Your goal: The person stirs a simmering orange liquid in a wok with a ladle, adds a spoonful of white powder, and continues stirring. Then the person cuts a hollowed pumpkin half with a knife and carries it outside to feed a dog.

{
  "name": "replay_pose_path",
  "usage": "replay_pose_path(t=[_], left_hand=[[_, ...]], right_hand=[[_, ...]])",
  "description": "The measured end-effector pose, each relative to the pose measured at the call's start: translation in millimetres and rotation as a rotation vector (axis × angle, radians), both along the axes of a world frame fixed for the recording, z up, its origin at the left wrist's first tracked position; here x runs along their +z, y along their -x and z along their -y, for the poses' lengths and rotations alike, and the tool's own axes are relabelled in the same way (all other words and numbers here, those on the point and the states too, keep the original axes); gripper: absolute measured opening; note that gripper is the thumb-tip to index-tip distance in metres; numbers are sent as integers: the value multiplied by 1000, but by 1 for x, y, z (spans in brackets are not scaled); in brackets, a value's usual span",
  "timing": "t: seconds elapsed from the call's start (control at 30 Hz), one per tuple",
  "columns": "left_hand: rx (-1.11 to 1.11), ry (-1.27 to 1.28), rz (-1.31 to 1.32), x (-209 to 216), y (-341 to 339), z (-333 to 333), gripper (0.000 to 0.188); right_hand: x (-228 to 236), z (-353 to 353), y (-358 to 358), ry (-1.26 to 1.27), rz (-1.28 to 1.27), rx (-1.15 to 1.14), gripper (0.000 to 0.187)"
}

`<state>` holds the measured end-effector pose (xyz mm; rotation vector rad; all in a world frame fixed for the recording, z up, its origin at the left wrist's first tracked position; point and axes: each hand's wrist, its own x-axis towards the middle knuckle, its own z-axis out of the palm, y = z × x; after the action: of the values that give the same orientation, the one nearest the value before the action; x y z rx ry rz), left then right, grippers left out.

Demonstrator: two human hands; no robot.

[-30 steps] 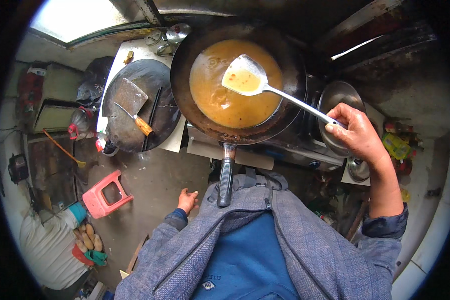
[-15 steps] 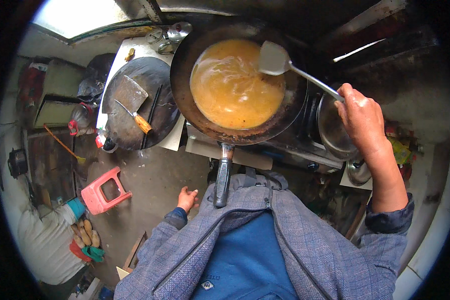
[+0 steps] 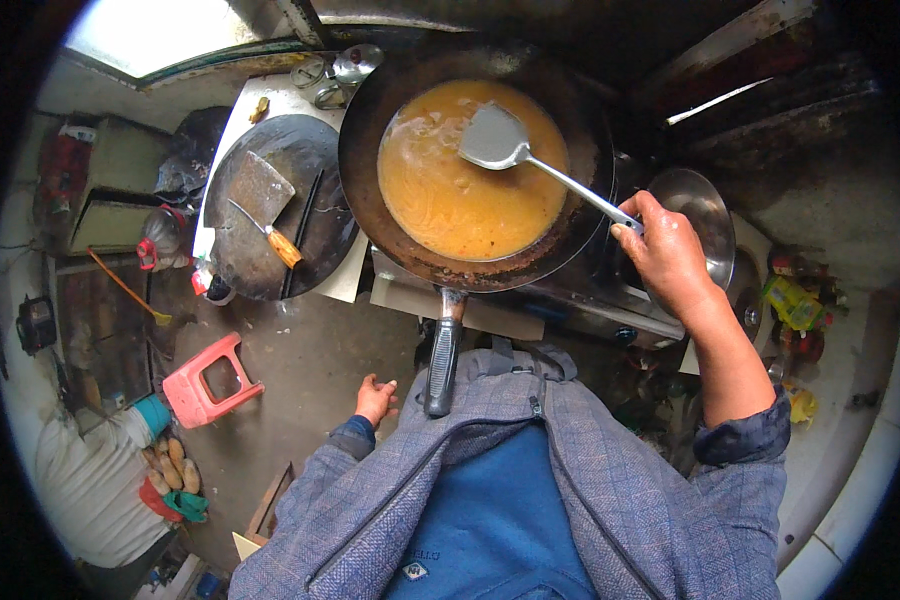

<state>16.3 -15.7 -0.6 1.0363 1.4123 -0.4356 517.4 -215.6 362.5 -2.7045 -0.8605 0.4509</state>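
My right hand [image 3: 665, 245] is closed round the handle end of a metal wok spatula [image 3: 495, 138]. Its flat blade is over the orange-brown broth [image 3: 450, 215] in a large dark wok [image 3: 370, 215]; whether the blade touches the liquid I cannot tell. The wok's black grip [image 3: 444, 365] points toward my body, with no hand on it. Low at my left side hangs my left hand [image 3: 375, 400], empty, its fingers loosely apart.
Left of the wok, a round dark chopping board [image 3: 240, 255] carries a cleaver [image 3: 255, 190], a wooden-handled knife [image 3: 284, 246] and dark chopsticks [image 3: 304, 230]. A metal bowl [image 3: 705, 215] is beside my right hand. A pink stool [image 3: 185, 390] stands on the floor at left.
My right hand and the spatula have moved left, bringing the blade from the wok's right side toward the middle of the broth. My left hand stays put.
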Motion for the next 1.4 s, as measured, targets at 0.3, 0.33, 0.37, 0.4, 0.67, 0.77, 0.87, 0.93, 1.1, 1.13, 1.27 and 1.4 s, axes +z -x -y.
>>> replay_pose_path(t=[0.3, 0.33, 0.37, 0.4, 0.67, 0.77, 0.87, 0.93, 1.1, 1.13, 1.27, 1.4], left_hand=[[8, 18, -17, 5, 0, 2, 84], [12, 18, -22, 5, 0, 2, 85], [20, 19, -13, 6, 0, 2, 84], [34, 21, -16, 7, -1, 3, 84], [51, 28, -20, 6, -2, 2, 84], [60, 25, -28, 4, -3, 1, 85], [51, 22, -23, 3, -5, -1, 86], [44, 23, -29, 2, -7, -3, 86], [9, 17, -34, -2, -10, -5, 85], [0, 12, -35, -4, -10, -5, 85], [-33, 3, -26, -10, -11, -4, 87], [-50, 16, -15, -16, -14, -1, 88]], right_hand=[[-12, -12, -3, 45, 41, 36, 27], [-13, -13, -4, 41, 41, 41, 28], [-13, -14, -4, 51, 45, 46, 28], [-14, -15, -4, 57, 44, 48, 28], [-12, -13, -6, 7, -35, 21, 26], [-7, -3, -10, -63, -102, -3, 26], [5, 7, -14, -198, -269, -23, 24], [17, 12, -16, -209, -309, 9, 23], [71, 21, -17, -211, -407, 61, 19], [86, 24, -18, -186, -374, 91, 20], [140, 28, -17, -157, -391, 34, 23], [189, 39, -11, -180, -421, -8, 25]])
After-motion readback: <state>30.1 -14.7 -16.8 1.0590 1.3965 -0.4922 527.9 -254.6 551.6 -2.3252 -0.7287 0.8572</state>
